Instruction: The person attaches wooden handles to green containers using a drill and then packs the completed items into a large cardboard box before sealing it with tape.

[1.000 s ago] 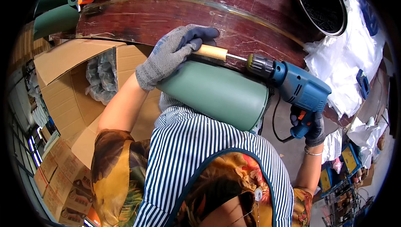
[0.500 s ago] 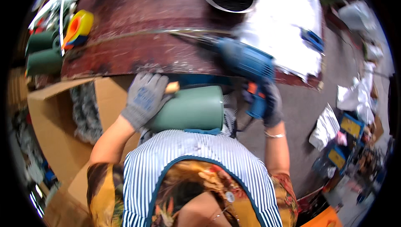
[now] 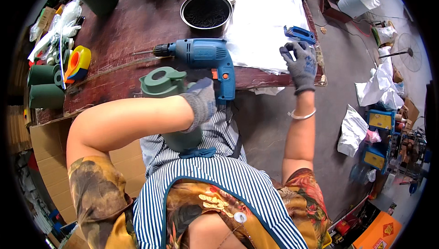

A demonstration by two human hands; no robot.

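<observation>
A dark green lidded jug (image 3: pixel 183 140) stands upright against my striped apron, below the table edge. Its round lid (image 3: pixel 161 80) has a small ring on top. My left hand (image 3: pixel 202 99), in a grey glove, is closed at the jug's right side; the forearm crosses in front and hides part of the jug, and the fingers are partly out of sight. On the table lies a blue power drill (image 3: pixel 203 53), bit pointing left, grip past the edge. My gloved right hand (image 3: pixel 302 63) is raised at the table's right, fingers curved and apart, empty, just below a blue plastic piece (image 3: pixel 299 34).
A metal bowl (image 3: pixel 182 18) of small dark pieces stands behind the drill. White sheeting (image 3: pixel 260 29) covers the table's right part. Yellow and orange tape dispensers (image 3: pixel 78 63) and green cylinders (image 3: pixel 45 95) are at left. A cardboard box (image 3: pixel 50 143) stands below.
My right hand has let go of the drill, now on the table, and moved up and right. The green jug has gone from lying sideways to upright, with my left hand now at its right side.
</observation>
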